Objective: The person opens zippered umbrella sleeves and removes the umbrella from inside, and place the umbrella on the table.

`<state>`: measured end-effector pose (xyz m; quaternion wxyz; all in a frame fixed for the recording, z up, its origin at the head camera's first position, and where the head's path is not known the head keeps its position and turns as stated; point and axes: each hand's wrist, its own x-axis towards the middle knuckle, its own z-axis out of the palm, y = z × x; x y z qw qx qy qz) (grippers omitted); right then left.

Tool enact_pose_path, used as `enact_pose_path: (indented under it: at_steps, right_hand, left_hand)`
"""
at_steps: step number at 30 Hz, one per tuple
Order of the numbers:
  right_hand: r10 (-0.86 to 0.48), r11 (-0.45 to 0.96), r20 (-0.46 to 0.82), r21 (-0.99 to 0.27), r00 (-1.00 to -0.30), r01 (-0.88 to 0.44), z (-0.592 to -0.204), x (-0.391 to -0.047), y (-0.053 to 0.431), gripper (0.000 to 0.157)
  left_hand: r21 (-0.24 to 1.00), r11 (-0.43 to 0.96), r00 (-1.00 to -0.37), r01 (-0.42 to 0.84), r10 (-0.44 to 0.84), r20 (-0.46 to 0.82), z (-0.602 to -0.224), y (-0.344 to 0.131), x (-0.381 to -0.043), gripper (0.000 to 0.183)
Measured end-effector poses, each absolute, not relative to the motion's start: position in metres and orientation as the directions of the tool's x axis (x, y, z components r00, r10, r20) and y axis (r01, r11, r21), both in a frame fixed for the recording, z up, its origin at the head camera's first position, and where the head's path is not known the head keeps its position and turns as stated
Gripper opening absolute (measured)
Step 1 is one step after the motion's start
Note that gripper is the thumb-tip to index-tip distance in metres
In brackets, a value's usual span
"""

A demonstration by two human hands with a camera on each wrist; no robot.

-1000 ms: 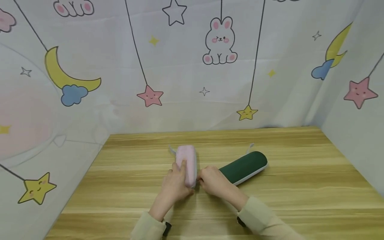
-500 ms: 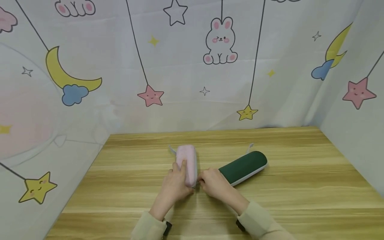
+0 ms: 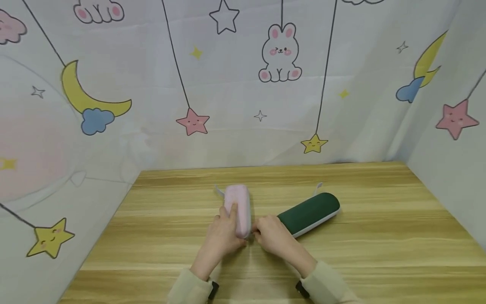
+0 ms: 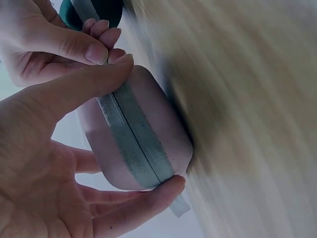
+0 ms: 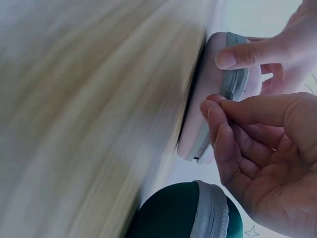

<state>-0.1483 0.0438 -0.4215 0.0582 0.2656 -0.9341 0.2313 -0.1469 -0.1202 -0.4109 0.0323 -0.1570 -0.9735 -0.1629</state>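
A pink zippered case [image 3: 237,195] lies on the table, long side away from me. My left hand [image 3: 222,232] grips its near end, index finger along the top. In the left wrist view, the thumb and other fingers span the grey zipper [image 4: 136,134], which looks closed on the end facing me. Beside the case's right near corner is my right hand [image 3: 274,233], thumb and index finger pinching at the zipper line, as the right wrist view shows. What looks like the zipper pull is mostly hidden by those fingertips. A grey strap [image 3: 219,190] sticks out at the case's far left.
A dark green zippered case [image 3: 309,213] lies slanted right behind my right hand, its near end partly covered by that hand. Its light strap [image 3: 318,188] points toward the back. The wooden table [image 3: 379,219] meets a printed curtain [image 3: 228,147] at the back and sides.
Both hands hold nearly the same places on the pink case. The whole view has shifted slightly; my right forearm sits a touch further left. The green case has not moved.
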Motion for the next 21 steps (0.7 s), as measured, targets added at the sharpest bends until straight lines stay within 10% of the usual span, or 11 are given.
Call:
enact_pose_path:
  at_steps: [21]
  right_hand:
    - [-0.467, 0.761, 0.241, -0.382, -0.851, -0.525, -0.4179, -0.1421, 0.0419, 0.020]
  left_hand:
    - [0.281, 0.912, -0.954, 0.300, 0.284, 0.099, -0.4080, -0.1180, -0.1475, 0.109]
